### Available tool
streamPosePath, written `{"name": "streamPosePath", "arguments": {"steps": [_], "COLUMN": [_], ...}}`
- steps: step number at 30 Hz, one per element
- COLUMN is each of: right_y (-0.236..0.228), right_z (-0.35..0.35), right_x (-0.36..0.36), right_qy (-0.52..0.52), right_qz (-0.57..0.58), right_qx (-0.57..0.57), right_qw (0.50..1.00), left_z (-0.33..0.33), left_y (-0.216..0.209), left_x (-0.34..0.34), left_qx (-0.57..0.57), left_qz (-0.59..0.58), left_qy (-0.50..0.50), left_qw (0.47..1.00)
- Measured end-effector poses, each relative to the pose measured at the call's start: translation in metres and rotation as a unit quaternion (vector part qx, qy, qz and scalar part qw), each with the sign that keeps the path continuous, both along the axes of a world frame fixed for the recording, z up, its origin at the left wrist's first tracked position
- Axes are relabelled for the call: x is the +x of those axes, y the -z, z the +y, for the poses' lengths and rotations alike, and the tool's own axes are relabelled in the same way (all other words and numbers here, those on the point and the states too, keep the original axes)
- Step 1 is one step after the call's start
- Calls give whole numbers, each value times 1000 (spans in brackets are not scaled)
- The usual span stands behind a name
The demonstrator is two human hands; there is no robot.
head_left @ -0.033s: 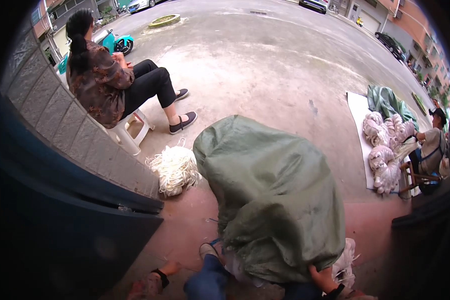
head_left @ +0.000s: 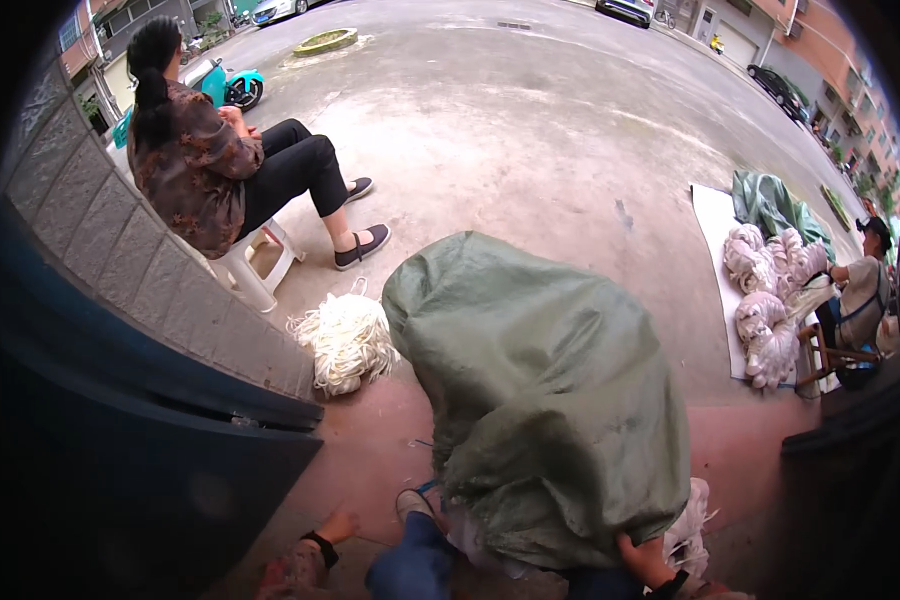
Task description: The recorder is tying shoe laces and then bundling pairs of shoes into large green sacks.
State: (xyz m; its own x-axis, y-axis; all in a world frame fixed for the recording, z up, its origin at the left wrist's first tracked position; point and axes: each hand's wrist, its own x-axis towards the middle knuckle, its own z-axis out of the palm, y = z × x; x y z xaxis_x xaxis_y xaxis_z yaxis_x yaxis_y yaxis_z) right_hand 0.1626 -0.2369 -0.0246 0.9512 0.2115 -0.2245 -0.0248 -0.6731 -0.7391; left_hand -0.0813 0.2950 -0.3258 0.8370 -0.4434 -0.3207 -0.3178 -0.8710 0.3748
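One green cloth [head_left: 545, 385] bulks up in front of me, draped in folds just beyond the two hands and filling most of the space ahead of them. The right hand [head_left: 646, 560] grips its near edge, thumb on top. The left hand [head_left: 341, 525] hangs well apart from it, low over the floor; whether it is open or curled, I can't tell. Each wrist has one dark band, two in all: the left band [head_left: 320, 550] and the right band [head_left: 668, 585]. Between the hands, nearer the left, one shoe [head_left: 413, 503] pokes out beside the cloth.

One white bundle [head_left: 346, 342] of loose strands sits on the ground straight ahead of the left hand, right by the cloth. One pale bundle [head_left: 692, 525] lies just beside the right hand, partly hidden.

Farther out, ahead and to the left of the left hand, one person [head_left: 195, 165] sits on one white stool [head_left: 260, 262], with one turquoise scooter [head_left: 235, 88] beyond. Well off to the right of the right hand, one white mat [head_left: 712, 225] carries pinkish hanks [head_left: 760, 312]; I make it about four, though they overlap. One co-worker [head_left: 863, 305] sits next to them.
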Motion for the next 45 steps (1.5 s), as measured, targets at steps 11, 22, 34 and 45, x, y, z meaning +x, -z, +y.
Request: {"name": "streamPosePath", "arguments": {"steps": [11,22,34,45], "right_y": [3,19,31,12], "right_z": [1,14,29,24], "right_x": [55,112,110,37], "right_qy": [-21,-74,-115,-70], "right_qz": [96,37,-6,-56], "right_qx": [-230,-280,-265,-174], "right_qw": [968,956,957,981], "left_z": [83,102,109,52], "left_y": [-24,35,48,-107], "left_x": [237,292,290,266], "left_qx": [-31,-47,-48,-549], "left_qz": [-108,-57,95,-113], "left_qy": [-654,-651,-670,-685], "left_qw": [748,756,734,465]}}
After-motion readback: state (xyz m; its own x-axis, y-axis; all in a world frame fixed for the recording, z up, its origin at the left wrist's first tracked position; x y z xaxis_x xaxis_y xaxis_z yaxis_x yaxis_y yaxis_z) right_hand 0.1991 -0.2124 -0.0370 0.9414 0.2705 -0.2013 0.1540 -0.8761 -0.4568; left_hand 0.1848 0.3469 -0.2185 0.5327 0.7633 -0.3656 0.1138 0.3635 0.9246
